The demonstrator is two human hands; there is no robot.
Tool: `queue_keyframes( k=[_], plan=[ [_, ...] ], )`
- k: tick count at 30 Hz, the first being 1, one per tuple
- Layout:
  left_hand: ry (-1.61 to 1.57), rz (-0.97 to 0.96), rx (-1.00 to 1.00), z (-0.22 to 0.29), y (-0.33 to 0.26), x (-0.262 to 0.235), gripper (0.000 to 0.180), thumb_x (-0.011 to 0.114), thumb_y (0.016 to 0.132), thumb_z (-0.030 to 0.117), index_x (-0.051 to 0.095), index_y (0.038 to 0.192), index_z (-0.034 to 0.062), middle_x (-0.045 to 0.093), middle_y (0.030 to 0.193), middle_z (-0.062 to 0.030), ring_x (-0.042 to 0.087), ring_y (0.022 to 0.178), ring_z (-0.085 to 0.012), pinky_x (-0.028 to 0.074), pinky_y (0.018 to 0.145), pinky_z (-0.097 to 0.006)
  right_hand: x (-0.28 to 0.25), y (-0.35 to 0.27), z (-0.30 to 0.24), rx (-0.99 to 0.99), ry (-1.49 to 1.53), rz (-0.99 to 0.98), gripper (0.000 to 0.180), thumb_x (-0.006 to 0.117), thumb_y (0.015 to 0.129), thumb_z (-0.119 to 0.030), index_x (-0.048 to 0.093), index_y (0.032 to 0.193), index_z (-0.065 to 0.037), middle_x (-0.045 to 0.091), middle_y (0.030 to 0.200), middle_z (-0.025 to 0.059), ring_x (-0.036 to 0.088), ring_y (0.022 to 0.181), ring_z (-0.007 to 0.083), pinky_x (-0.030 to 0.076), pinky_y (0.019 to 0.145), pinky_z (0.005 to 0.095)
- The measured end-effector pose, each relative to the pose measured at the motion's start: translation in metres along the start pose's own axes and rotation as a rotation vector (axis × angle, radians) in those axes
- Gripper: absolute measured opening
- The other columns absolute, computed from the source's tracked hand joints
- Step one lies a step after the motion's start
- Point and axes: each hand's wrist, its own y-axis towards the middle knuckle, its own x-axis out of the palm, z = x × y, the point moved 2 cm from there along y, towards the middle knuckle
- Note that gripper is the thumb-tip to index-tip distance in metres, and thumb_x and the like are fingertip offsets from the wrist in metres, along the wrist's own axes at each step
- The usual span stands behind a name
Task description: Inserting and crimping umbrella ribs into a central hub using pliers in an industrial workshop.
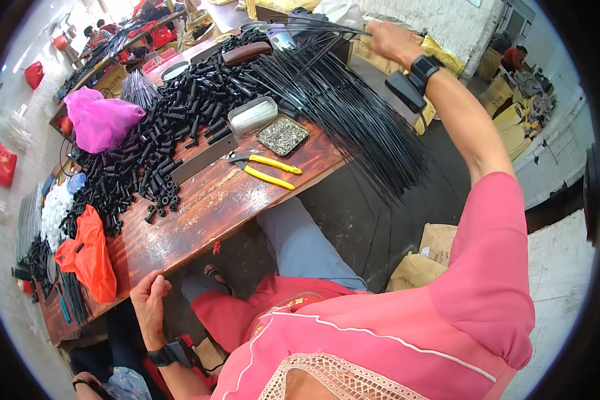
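Progress is hard to judge, but prob. more left than done: the thin black rods (pixel 353 120) lie in a big loose bundle across the desk's (pixel 200 217) R end, tips sticking out past the edge over the floor (pixel 327 247). Short black tubular parts (pixel 180 110) sit heaped in a separate pile; can't make out any finished pcs w/ certainty.

R hand (pixel 395 43) is up by the far R corner, fingers closed on the ends of a few rods. L hand (pixel 151 300) is low, just beside the near edge, fingers curled in & together; nothing visible in it, tho can't rule out something tiny.

Desk: worn reddish-brown wood, bare strip along the near side. Yellow-handled cutters (pixel 273 163) lie there, nothing on them; next to them a tin (pixel 271 148) w/ small metal bits, plus a tray (pixel 233 129) of pale thin pcs. Far L: pink plastic bag (pixel 101 120) on the heap; nearer, an orange bag (pixel 90 260) & white bits (pixel 57 210).

Room: pale walls, red bag (pixel 1 165) on the L, brown sacks (pixel 417 270) on the dark floor, a co-worker (pixel 513 59) bent over in the R bkgd, others far L, another person's sleeve (pixel 125 384) bottom L.
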Motion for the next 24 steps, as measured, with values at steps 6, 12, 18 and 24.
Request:
queue_keyframes(
  k=[6,12,18,24],
  plan=[
    [0.067,-0.027,0.067,0.014,0.000,0.000,0.024,0.060,0.093,0.018,0.068,0.104,-0.0022,0.067,0.077,-0.0052,0.063,0.072,-0.0112,0.048,0.065,-0.023,-0.002,0.053,0.041,0.359,0.419,0.004,0.022,0.057,0.084,-0.018,0.067,0.082,0.002,0.066,0.070,0.0244,0.068,0.061,0.0368,0.053,0.049,0.0479],
    [0.045,-0.035,0.063,0.026,-0.004,-0.005,0.023,0.061,0.092,0.015,0.068,0.106,-0.0032,0.066,0.078,-0.0034,0.060,0.073,-0.0084,0.045,0.065,-0.021,-0.061,0.037,-0.031,0.559,1.446,0.000,0.021,0.051,0.092,-0.016,0.061,0.092,0.002,0.044,0.054,0.0008,0.033,0.039,0.0083,0.023,0.035,0.0268],
    [0.030,-0.064,0.122,0.052,0.006,0.014,0.023,0.061,0.092,0.014,0.067,0.106,-0.0040,0.065,0.080,-0.0028,0.060,0.075,-0.0086,0.046,0.069,-0.022,-0.072,-0.008,-0.126,0.583,1.717,0.182,0.020,0.051,0.092,-0.014,0.059,0.076,-0.004,0.046,0.053,-0.0016,0.036,0.039,0.0079,0.025,0.034,0.0257],
    [0.007,-0.079,0.186,0.071,0.018,0.035,0.022,0.062,0.091,0.011,0.067,0.106,-0.0045,0.064,0.081,-0.0018,0.059,0.076,-0.0078,0.047,0.069,-0.022,-0.006,-0.042,-0.147,0.435,1.541,0.468,0.029,0.052,0.098,-0.027,0.063,0.081,-0.007,0.046,0.054,-0.0034,0.034,0.040,0.0032,0.025,0.036,0.0216]
  ],
)
